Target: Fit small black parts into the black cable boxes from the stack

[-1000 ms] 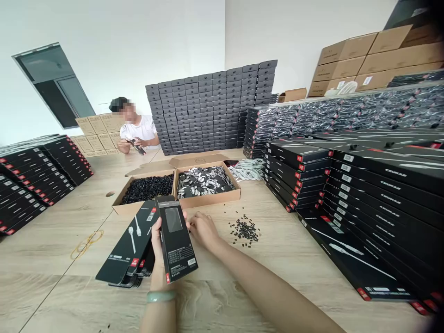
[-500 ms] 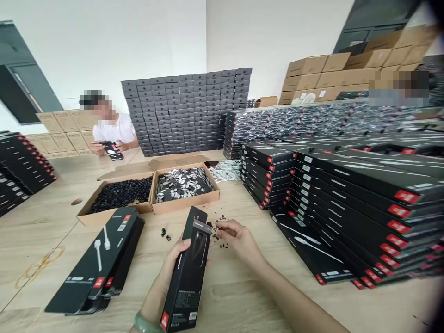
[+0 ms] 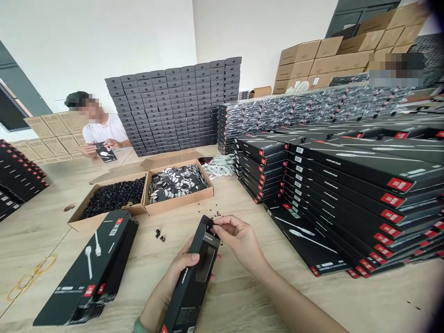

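Observation:
A long black cable box (image 3: pixel 194 282) with a small window rests tilted in my left hand (image 3: pixel 180 266), its thumb across the front and fingers round the far side. At the top end of this box, the flap (image 3: pixel 207 221) stands up. My right hand (image 3: pixel 237 236) is there with thumb and forefinger pinched together, touching the end by the flap. Whatever sits between those fingertips is too small and hidden to name. Tiny black bits (image 3: pixel 217 213) lie scattered on the table just beyond. Several black clips (image 3: pixel 159 235) sit to the left.
Flat black cartons (image 3: pixel 90 268) are stacked at left. Behind stand a carton of small black parts (image 3: pixel 116 196) and a carton of black-and-white tags (image 3: pixel 178 185). Stacked cable boxes (image 3: pixel 340 180) fill the right, beside white cables (image 3: pixel 220 165). A co-worker (image 3: pixel 104 129) holds a box across the table.
My right hand has moved from the scattered bits on the table to the top end of the box. The box has shifted slightly right and down. The view has turned a little.

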`<act>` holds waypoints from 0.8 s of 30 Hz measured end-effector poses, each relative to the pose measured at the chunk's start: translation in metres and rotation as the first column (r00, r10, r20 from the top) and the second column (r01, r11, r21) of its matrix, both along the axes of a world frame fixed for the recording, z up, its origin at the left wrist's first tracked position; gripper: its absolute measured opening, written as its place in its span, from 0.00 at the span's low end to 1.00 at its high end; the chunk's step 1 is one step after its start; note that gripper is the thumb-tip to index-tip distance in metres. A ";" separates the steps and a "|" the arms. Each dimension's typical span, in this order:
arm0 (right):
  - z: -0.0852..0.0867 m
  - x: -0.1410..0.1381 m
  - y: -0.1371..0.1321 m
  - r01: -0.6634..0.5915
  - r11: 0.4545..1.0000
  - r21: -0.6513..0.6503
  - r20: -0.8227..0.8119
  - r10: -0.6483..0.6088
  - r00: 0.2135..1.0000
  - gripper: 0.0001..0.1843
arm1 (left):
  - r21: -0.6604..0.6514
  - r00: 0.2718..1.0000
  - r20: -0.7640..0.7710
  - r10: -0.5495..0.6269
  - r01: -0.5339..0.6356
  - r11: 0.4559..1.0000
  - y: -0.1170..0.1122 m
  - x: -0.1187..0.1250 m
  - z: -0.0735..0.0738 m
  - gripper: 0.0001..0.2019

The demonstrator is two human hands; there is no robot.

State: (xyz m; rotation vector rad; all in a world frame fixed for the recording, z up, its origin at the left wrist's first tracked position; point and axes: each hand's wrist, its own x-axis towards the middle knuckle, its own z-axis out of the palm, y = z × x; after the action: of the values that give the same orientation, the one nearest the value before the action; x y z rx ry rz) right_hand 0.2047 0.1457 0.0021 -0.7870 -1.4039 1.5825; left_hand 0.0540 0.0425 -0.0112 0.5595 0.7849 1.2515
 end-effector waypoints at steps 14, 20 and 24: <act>0.002 0.007 -0.001 0.012 0.959 0.283 0.284 -0.096 0.954 0.05 | -0.007 0.998 -0.009 -0.061 0.061 0.998 0.003 -0.004 -0.012 0.41; 0.005 0.006 0.000 -0.033 0.979 0.199 0.219 -0.011 0.976 0.06 | 0.034 0.998 -0.021 -0.065 0.066 0.997 -0.001 -0.002 -0.005 0.39; 0.008 0.004 -0.001 -0.024 0.992 0.128 0.122 0.008 0.992 0.09 | 0.051 0.995 -0.017 -0.094 0.095 0.994 -0.001 0.000 -0.004 0.39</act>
State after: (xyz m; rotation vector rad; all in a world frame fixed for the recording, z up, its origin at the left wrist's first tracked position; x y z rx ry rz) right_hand 0.2085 0.1451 0.0098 -0.8074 -1.5868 1.4601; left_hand 0.0543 0.0416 -0.0149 0.6410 0.7321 1.1843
